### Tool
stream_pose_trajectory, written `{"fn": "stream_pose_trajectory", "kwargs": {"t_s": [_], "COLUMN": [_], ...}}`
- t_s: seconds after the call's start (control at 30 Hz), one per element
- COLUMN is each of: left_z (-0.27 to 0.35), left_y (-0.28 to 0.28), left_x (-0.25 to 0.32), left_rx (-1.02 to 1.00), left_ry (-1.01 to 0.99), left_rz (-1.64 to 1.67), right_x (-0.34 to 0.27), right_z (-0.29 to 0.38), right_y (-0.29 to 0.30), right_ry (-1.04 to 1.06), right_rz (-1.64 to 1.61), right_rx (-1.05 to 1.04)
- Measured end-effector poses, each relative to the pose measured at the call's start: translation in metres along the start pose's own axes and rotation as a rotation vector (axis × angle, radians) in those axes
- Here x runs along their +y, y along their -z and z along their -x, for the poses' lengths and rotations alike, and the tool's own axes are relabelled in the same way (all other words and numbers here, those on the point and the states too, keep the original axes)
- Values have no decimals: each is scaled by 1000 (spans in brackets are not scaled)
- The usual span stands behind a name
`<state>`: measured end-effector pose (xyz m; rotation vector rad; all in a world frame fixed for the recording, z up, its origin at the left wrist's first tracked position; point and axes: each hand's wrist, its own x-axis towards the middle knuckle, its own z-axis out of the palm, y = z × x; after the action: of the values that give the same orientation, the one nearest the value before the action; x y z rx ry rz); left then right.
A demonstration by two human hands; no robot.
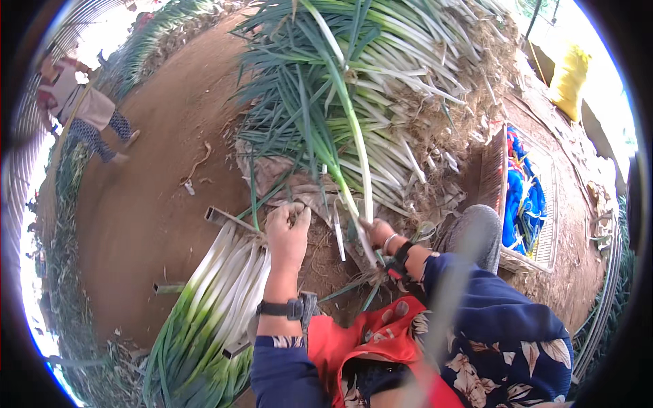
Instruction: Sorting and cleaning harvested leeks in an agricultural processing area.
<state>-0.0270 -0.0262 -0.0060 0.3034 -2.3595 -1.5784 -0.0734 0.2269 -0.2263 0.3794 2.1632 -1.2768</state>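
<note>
My right hand (378,233) is closed around the lower white stalks of long green onions (361,153), whose green leaves reach up over a large heap of green onions (377,97). My left hand (290,229) is raised to the left of them, fingers curled with the fingertips close together; whether something thin is between them cannot be told. Left of that hand, a bundle of cleaned green onions (224,285) lies in a metal frame (232,220), white ends up and leaves towards the bottom of the view.
A plastic crate (494,171) with blue cloth (520,204) stands at the right, beside my knee. Cloth sacking (285,176) lies under the heap. A yellow sack (569,84) is at the upper right. Another person (84,102) with a broom stands on the dirt floor at the upper left.
</note>
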Motion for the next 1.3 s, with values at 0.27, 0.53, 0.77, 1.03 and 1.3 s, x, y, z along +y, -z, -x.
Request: {"fn": "stream_pose_trajectory", "kwargs": {"t_s": [0.27, 0.53, 0.77, 1.03, 1.3], "left_z": [10, 17, 37, 48, 75], "left_y": [38, 46, 42, 37, -1], "left_x": [-16, -22, -52, -58, 15], "left_rx": [110, 156, 198, 177, -161], "left_ry": [8, 90, 132, 204, 63], "left_rz": [73, 56, -51, -138, 339], "right_x": [-95, -176, -164, -188, -199], "right_z": [41, 184, 157, 169, 301], "right_y": [91, 203, 292, 415, 342], "right_ry": [148, 297, 458, 439, 417], "right_rz": [171, 33, 267, 638, 341], "right_rx": [215, -35, 96, 303, 103]}}
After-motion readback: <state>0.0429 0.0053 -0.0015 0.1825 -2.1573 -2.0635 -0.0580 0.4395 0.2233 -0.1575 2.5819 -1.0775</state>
